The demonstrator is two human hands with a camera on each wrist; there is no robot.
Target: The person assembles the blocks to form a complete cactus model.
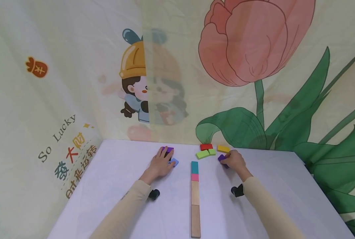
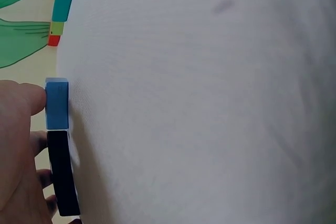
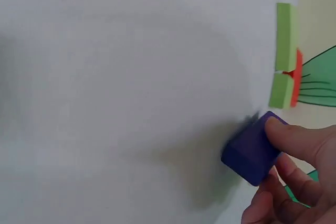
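Note:
In the head view my left hand (image 1: 160, 163) lies spread at the far left of the white table. Its thumb touches a light blue block (image 2: 57, 104) in the left wrist view, and its other fingers rest along a black block (image 2: 63, 173). A purple block (image 1: 170, 149) shows just past the fingertips. On the other side, my right hand (image 1: 236, 161) pinches a dark purple block (image 3: 253, 149) between thumb and fingers. That block is tilted, with its shadow on the tabletop below it.
Down the middle runs a straight row: a teal block (image 1: 194, 167), a pink block (image 1: 195, 177) and two wooden blocks (image 1: 195, 192). Farther back lie a red block (image 1: 206, 146), two light green blocks (image 1: 202, 154) and a yellow block (image 1: 223, 148), near the patterned curtain (image 1: 171, 132).

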